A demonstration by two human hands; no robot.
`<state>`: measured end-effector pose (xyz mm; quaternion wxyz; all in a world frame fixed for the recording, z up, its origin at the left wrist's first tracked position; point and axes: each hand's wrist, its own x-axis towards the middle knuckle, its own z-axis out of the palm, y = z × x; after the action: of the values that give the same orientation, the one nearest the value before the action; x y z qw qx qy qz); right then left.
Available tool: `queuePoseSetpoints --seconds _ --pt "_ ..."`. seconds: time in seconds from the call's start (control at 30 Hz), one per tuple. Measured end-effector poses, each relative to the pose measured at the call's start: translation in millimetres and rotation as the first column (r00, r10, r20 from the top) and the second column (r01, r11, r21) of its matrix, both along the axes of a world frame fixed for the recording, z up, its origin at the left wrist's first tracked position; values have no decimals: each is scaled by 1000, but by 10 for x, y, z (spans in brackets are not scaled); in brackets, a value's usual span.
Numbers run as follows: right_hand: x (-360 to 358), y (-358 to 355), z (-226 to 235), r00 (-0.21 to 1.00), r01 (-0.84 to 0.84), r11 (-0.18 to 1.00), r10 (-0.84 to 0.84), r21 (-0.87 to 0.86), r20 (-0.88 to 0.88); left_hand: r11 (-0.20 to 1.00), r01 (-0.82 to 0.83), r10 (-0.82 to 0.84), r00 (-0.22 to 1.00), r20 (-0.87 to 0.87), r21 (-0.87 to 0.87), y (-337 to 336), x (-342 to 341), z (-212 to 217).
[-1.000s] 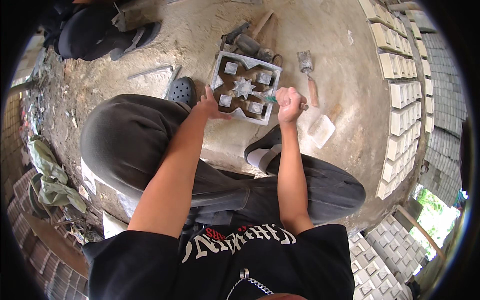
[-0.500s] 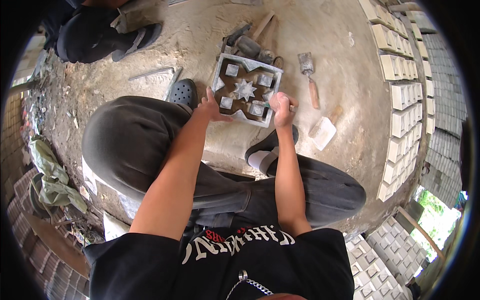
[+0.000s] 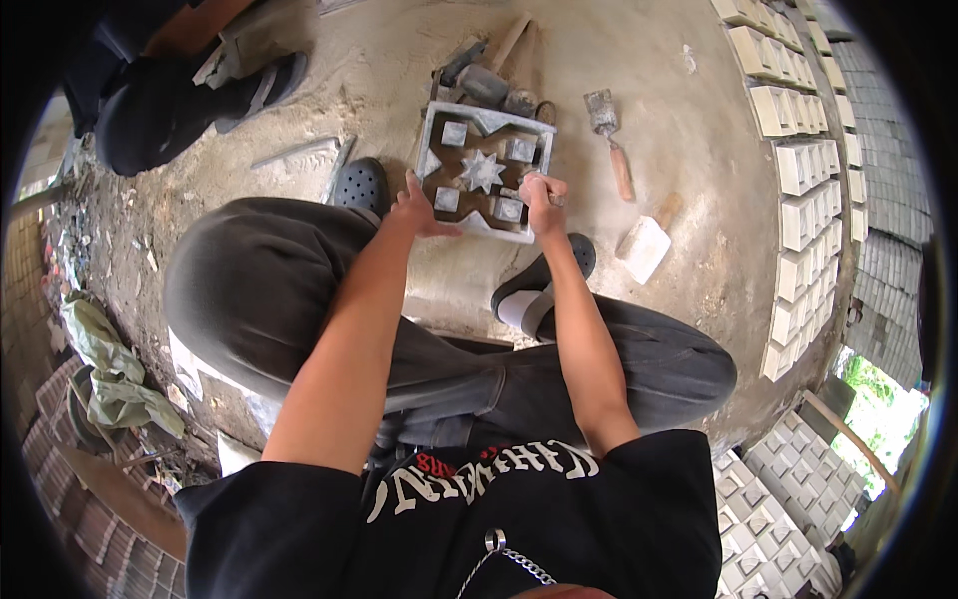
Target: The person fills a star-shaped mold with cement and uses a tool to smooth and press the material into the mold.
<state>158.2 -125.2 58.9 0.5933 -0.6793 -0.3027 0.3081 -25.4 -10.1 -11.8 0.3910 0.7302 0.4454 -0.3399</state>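
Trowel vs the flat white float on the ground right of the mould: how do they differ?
The trowel has a small grey blade caked with mortar and a long reddish handle; the float has a wide, pale rectangular blade and a short stubby handle. The trowel lies farther from the person, level with the mould; the float lies nearer, by the person's right foot. Both lie flat on the floor, untouched.
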Motion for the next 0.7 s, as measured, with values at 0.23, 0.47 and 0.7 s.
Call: queuePoseSetpoints --seconds 0.23,0.47,0.7 --pt "40 130 -80 983 -183 982 183 37 22 1000 -20 20 1000 3 6 108 3 -76" --pt "138 145 -89 960 -238 967 248 87 -127 998 -55 56 998 16 -18 74 1 67" --pt "207 272 13 952 -172 975 201 139 -230 998 -54 54 998 17 -37 90 -51 24"
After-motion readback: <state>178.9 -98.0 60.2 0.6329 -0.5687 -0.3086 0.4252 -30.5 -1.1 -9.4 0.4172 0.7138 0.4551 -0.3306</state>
